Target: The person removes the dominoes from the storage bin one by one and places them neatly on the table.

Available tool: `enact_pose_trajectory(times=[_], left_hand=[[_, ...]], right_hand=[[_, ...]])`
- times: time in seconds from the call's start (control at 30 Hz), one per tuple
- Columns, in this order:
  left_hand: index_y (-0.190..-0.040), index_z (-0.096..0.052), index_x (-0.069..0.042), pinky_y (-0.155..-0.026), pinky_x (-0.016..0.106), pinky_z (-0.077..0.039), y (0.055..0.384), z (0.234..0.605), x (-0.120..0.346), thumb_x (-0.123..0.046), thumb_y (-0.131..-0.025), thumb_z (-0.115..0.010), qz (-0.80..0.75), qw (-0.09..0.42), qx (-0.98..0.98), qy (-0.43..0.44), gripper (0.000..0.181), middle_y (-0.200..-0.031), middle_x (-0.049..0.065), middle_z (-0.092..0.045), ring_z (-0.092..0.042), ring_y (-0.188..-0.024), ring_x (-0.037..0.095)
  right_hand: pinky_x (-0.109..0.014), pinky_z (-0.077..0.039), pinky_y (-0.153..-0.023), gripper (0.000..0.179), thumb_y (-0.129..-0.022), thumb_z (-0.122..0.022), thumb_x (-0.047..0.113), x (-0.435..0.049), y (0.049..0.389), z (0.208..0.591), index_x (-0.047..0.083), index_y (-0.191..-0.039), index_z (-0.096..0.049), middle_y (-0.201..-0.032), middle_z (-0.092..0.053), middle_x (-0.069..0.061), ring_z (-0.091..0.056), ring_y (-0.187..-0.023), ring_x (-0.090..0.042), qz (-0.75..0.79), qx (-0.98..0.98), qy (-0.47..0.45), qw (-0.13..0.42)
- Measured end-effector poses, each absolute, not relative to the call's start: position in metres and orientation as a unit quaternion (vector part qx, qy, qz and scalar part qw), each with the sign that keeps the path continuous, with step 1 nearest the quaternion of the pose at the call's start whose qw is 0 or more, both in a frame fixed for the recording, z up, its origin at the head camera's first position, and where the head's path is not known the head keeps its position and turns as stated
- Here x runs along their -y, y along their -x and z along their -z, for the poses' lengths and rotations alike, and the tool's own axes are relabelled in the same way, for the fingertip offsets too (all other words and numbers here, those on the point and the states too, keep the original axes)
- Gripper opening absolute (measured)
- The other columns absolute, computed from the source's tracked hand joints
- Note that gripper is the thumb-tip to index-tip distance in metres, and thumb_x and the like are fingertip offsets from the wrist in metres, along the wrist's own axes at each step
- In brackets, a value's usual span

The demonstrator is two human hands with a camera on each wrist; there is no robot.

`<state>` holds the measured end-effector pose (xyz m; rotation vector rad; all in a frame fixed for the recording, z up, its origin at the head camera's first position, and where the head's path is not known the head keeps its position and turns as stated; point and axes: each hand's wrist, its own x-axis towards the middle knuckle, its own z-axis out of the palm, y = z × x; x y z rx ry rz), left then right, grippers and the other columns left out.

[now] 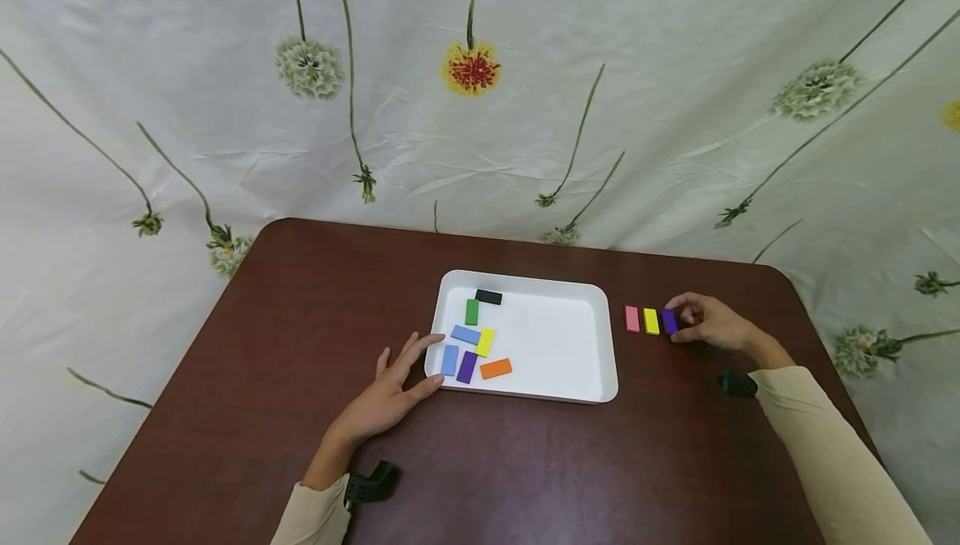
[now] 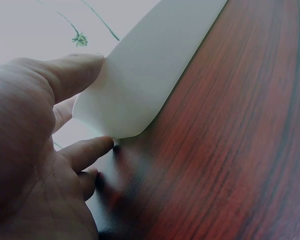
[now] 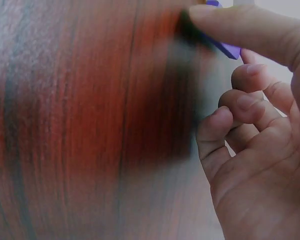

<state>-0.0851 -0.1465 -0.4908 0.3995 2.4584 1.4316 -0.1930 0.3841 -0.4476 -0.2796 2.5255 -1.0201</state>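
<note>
My right hand (image 1: pixel 712 324) pinches a purple block (image 1: pixel 670 322) between thumb and index finger, to the right of the tray. In the right wrist view the thumb covers part of that purple block (image 3: pixel 229 49), and the other fingers are curled in. Just left of it a yellow block (image 1: pixel 651 322) and a pink block (image 1: pixel 632 319) lie side by side in a row. My left hand (image 1: pixel 382 403) rests at the left end of a white tray (image 1: pixel 609 345), fingers spread and fairly straight. Its thumb and a fingertip touch the tray wall (image 2: pixel 135 90) in the left wrist view.
Several blocks lie in the tray's left half: a black (image 1: pixel 489 297), a green (image 1: pixel 472 312), two light blue ones, a yellow (image 1: pixel 485 342), a purple (image 1: pixel 467 367) and an orange block (image 1: pixel 496 368). A brown wooden table (image 1: pixel 510 462) carries everything; a flowered cloth (image 1: pixel 525 137) hangs behind.
</note>
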Motion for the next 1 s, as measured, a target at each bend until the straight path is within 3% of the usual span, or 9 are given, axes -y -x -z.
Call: enact_pose_trajectory(times=[0.5, 0.73, 1.0], left_hand=[[-0.155, -0.032, -0.029, -0.115, 0.064, 0.014, 0.085, 0.491, 0.147, -0.039, -0.099, -0.062, -0.492, 0.137, -0.849, -0.138, 0.064, -0.165, 0.014, -0.025, -0.004, -0.156, 0.038], [-0.155, -0.032, -0.028, -0.115, 0.064, 0.014, 0.085, 0.49, 0.146, -0.038, -0.099, -0.062, -0.492, 0.138, -0.849, -0.137, 0.064, -0.165, 0.014, -0.024, -0.004, -0.156, 0.038], [-0.155, -0.032, -0.027, -0.115, 0.065, 0.014, 0.086, 0.49, 0.146, -0.037, -0.099, -0.062, -0.492, 0.134, -0.849, -0.141, 0.064, -0.164, 0.014, -0.026, -0.004, -0.156, 0.038]], right_hand=[[-0.026, -0.037, -0.066, 0.057, -0.086, -0.077, 0.003, -0.384, 0.192, 0.446, -0.012, -0.131, -0.045, -0.082, -0.043, -0.005, -0.043, -0.075, -0.01, 0.369, -0.902, 0.107, 0.196], [-0.028, -0.035, -0.064, 0.05, -0.089, -0.075, 0.008, -0.374, 0.196, 0.433, -0.008, -0.13, -0.051, -0.08, -0.04, -0.002, -0.039, -0.069, -0.009, 0.358, -0.909, 0.13, 0.169], [-0.029, -0.035, -0.063, 0.045, -0.09, -0.075, 0.012, -0.347, 0.203, 0.418, -0.004, -0.128, -0.056, -0.082, -0.039, -0.003, -0.039, -0.071, -0.011, 0.36, -0.904, 0.15, 0.173]])
